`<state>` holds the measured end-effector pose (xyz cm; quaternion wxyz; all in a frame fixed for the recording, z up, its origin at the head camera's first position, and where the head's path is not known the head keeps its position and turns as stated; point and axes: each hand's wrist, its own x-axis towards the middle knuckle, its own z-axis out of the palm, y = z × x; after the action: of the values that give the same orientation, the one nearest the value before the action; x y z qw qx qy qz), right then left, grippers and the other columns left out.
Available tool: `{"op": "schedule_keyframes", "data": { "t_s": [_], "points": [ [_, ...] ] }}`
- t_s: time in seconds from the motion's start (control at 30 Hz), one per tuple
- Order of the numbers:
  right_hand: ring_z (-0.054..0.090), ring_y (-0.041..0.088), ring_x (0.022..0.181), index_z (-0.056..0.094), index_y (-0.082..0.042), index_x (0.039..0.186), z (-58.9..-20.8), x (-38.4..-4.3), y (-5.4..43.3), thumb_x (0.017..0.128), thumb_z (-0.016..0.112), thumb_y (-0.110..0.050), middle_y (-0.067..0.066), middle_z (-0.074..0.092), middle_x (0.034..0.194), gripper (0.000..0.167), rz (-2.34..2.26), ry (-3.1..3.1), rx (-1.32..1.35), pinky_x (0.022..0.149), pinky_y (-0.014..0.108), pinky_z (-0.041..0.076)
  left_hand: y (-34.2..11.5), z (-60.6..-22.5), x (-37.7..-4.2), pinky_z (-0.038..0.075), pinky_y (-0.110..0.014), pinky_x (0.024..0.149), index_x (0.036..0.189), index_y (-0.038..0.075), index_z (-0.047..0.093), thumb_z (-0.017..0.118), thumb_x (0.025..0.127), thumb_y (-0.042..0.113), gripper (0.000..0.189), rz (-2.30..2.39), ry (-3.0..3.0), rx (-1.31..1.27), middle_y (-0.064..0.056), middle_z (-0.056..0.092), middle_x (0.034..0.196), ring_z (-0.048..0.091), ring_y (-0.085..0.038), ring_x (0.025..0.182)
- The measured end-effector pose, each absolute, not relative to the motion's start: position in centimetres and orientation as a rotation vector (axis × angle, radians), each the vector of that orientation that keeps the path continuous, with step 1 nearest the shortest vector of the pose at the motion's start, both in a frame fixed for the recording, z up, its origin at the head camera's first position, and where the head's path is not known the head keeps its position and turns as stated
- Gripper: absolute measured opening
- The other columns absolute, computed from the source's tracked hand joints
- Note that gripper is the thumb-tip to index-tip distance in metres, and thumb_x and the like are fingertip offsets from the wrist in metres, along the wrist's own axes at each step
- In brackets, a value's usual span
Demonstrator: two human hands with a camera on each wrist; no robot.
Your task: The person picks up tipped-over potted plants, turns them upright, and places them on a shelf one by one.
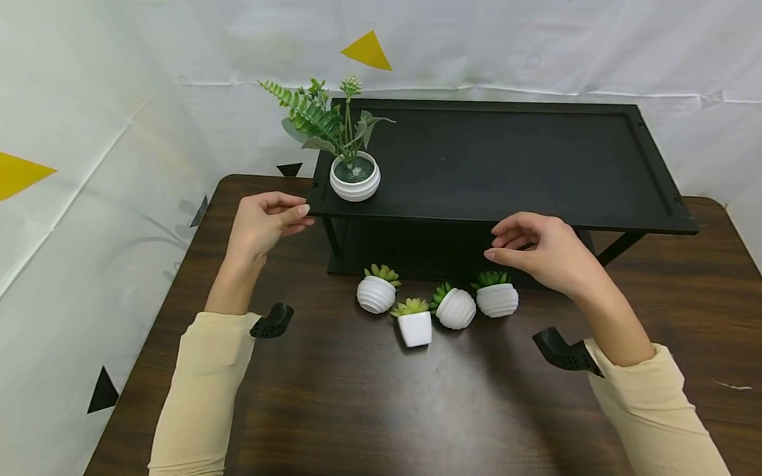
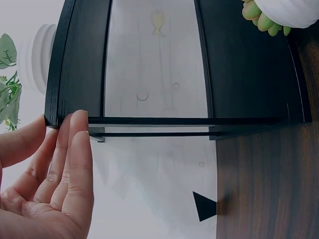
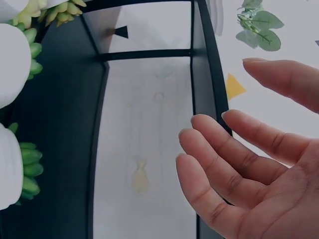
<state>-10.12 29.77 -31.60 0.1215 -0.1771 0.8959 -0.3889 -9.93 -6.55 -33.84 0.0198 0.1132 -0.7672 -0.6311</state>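
Note:
A black two-tier shelf (image 1: 508, 162) stands at the back of the brown table. At its front left corner my left hand (image 1: 262, 221) pinches the top board, thumb on one side and fingertips on the other, as the left wrist view shows. My right hand (image 1: 542, 250) hovers by the front edge of the top board, fingers loosely bent and holding nothing; in the right wrist view a gap separates thumb (image 3: 284, 79) and fingers. On the top board's left end sits a leafy plant in a round white pot (image 1: 355, 186).
Several small succulents in white pots lie tipped in front of the shelf, among them a square pot (image 1: 415, 330) and a round pot (image 1: 498, 300). The brown table (image 1: 371, 424) extends toward me. White sheeting (image 1: 462, 41) hangs behind and at the left.

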Motion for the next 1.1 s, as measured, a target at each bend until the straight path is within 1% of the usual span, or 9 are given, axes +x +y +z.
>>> {"op": "schedule_keyframes", "data": {
  "t_s": [0.17,0.33,0.53,0.6,0.8,0.9,1.03,1.1],
  "points": [
    [0.057,0.018,0.085,0.061,-0.004,0.105,-32.4,-9.7,30.4,0.083,0.068,-0.028,0.007,0.061,0.095,0.033,-1.106,2.638,-0.506,0.069,0.027,0.047,-6.6,-33.9,-10.0,0.055,-0.022,0.068,0.104,-0.009,0.061,0.064,0.086,0.006,0.024,-1.96,-2.379,0.346,0.0,0.065,0.075,0.067,-0.02,0.076],
    [0.057,0.019,0.085,0.06,-0.003,0.105,-33.5,-9.4,31.1,0.084,0.068,-0.028,0.008,0.062,0.095,0.034,-1.093,2.643,-0.482,0.068,0.028,0.048,-6.6,-33.9,-10.0,0.055,-0.023,0.069,0.104,-0.009,0.061,0.064,0.086,0.005,0.024,-1.964,-2.372,0.348,0.001,0.065,0.074,0.067,-0.019,0.075],
    [0.057,0.021,0.085,0.06,-0.002,0.106,-35.2,-9.2,32.2,0.083,0.067,-0.031,0.009,0.061,0.095,0.037,-1.07,2.633,-0.439,0.068,0.03,0.048,-6.6,-34.0,-10.0,0.055,-0.022,0.067,0.104,-0.01,0.061,0.063,0.086,0.005,0.024,-1.96,-2.372,0.339,-0.002,0.065,0.076,0.067,-0.013,0.07],
    [0.057,0.021,0.084,0.059,-0.001,0.107,-35.9,-9.2,32.5,0.083,0.068,-0.031,0.01,0.061,0.096,0.039,-1.067,2.628,-0.429,0.067,0.03,0.048,-6.6,-34.0,-10.0,0.055,-0.024,0.069,0.104,-0.009,0.061,0.064,0.086,0.005,0.024,-1.954,-2.377,0.34,-0.003,0.065,0.077,0.066,-0.012,0.069],
    [0.058,0.022,0.085,0.057,0.003,0.11,-37.5,-9.2,33.1,0.083,0.068,-0.032,0.011,0.061,0.097,0.045,-1.089,2.584,-0.387,0.067,0.03,0.048,-6.6,-34.0,-10.0,0.054,-0.03,0.075,0.104,-0.008,0.062,0.064,0.086,0.007,0.024,-1.93,-2.396,0.357,-0.003,0.065,0.078,0.067,-0.02,0.077],
    [0.058,0.024,0.087,0.056,0.005,0.111,-38.2,-9.2,33.4,0.083,0.067,-0.032,0.013,0.06,0.098,0.048,-1.089,2.568,-0.361,0.069,0.031,0.048,-6.6,-34.0,-10.1,0.055,-0.029,0.074,0.104,-0.009,0.062,0.064,0.086,0.007,0.024,-1.93,-2.395,0.352,-0.002,0.065,0.078,0.067,-0.02,0.076],
    [0.056,0.026,0.088,0.055,0.007,0.112,-39.0,-9.2,33.7,0.084,0.066,-0.034,0.014,0.059,0.097,0.05,-1.072,2.561,-0.327,0.069,0.032,0.048,-6.6,-34.1,-10.1,0.055,-0.026,0.07,0.104,-0.009,0.061,0.064,0.086,0.006,0.024,-1.937,-2.386,0.344,-0.001,0.065,0.077,0.067,-0.016,0.072],
    [0.056,0.026,0.087,0.054,0.007,0.111,-39.3,-9.3,33.9,0.084,0.066,-0.035,0.014,0.059,0.096,0.052,-1.061,2.557,-0.311,0.069,0.032,0.048,-6.6,-34.1,-10.1,0.055,-0.027,0.071,0.104,-0.009,0.061,0.064,0.086,0.006,0.024,-1.941,-2.381,0.341,-0.001,0.065,0.077,0.067,-0.016,0.072]
  ]
}}
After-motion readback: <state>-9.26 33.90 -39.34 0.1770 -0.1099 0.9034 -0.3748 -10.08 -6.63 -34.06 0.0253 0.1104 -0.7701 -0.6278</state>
